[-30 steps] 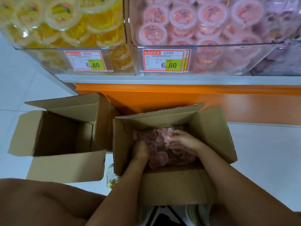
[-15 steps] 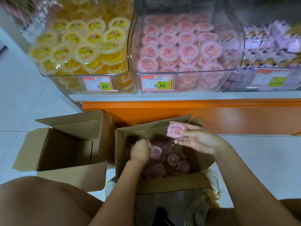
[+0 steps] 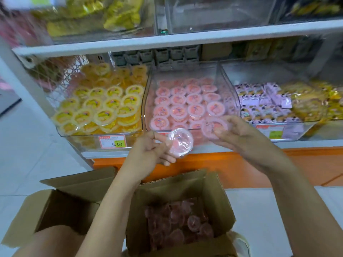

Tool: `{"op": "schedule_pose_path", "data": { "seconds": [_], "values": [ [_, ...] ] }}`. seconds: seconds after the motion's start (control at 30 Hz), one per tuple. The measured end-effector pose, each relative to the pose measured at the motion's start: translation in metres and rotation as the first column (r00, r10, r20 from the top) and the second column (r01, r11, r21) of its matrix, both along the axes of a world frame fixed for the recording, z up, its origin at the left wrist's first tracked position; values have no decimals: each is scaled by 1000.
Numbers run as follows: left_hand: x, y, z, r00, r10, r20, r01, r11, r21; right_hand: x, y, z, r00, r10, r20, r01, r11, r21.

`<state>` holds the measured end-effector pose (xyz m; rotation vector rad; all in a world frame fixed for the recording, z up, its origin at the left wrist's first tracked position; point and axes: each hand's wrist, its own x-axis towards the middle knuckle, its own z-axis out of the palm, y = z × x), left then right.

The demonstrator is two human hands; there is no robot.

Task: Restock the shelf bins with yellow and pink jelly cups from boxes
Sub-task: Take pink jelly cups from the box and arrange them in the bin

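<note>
Shelf bin (image 3: 147, 112) behind; left fingers (image 3: 159, 137) around one pink jelly cup (image 3: 181, 142), right fingers (image 3: 232, 119) around another cup (image 3: 213, 127).

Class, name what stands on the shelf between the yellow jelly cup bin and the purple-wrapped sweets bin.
The clear bin of pink jelly cups, in the head view.

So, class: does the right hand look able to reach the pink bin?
Probably yes: the right hand holds its cup at the open front of the pink bin, nothing between.
</note>
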<state>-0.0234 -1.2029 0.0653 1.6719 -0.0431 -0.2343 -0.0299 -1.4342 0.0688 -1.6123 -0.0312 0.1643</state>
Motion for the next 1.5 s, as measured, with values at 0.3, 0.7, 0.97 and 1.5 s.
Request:
{"op": "schedule_pose_path", "data": {
  "seconds": [0.3, 0.7, 0.97, 1.5],
  "values": [
    [73, -35, 32, 997, 79, -25, -76, 993, 91, 53, -34, 65, 971, 0, 240, 146, 795, -589],
    [95, -43, 10, 984, 50, 173, -140, 818, 559, 103, -18, 43, 941, 290, 172, -20, 558, -830],
    [102, -40, 15, 999, 17, 32, -33, 753, 657, 117, -9, 32, 927, 361, 101, -104, 507, -856],
    [123, -30, 31, 991, 11, -131, 92, 651, 753, 122, 1, 36, 958, 282, -44, -168, 432, -886]
  ]
}}
